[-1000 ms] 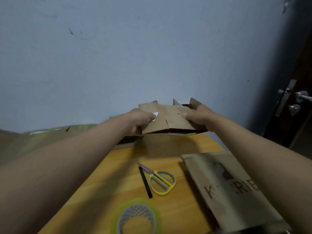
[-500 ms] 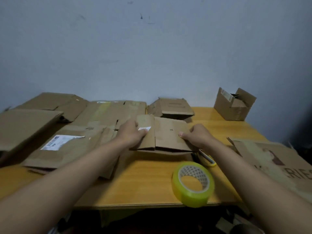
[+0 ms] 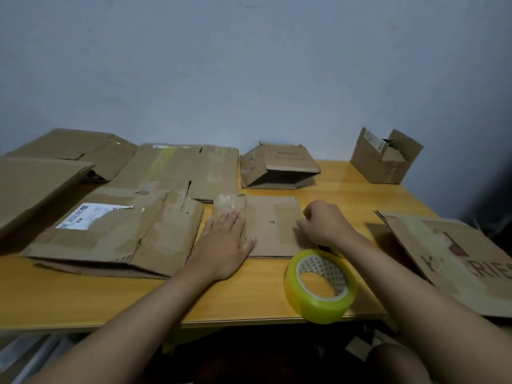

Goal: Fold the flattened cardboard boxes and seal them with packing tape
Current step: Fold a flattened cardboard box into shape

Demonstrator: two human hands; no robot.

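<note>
A small flattened cardboard box (image 3: pixel 270 225) lies flat on the wooden table (image 3: pixel 110 295) at the centre. My left hand (image 3: pixel 225 239) presses on its left part with straight fingers. My right hand (image 3: pixel 324 223) sits at the box's right edge with fingers curled; whether they pinch the cardboard is hard to tell. A roll of yellow-green packing tape (image 3: pixel 321 285) stands near the table's front edge, just below my right hand.
Several flattened boxes (image 3: pixel 119 234) cover the table's left half. A half-collapsed box (image 3: pixel 277 166) sits at the back centre, an upright open box (image 3: pixel 385 159) at the back right. A large printed cardboard sheet (image 3: pixel 454 261) lies on the right.
The small box has come down from the air onto the table and now lies flat. My left hand opened flat on it. The camera tilted down and left.
</note>
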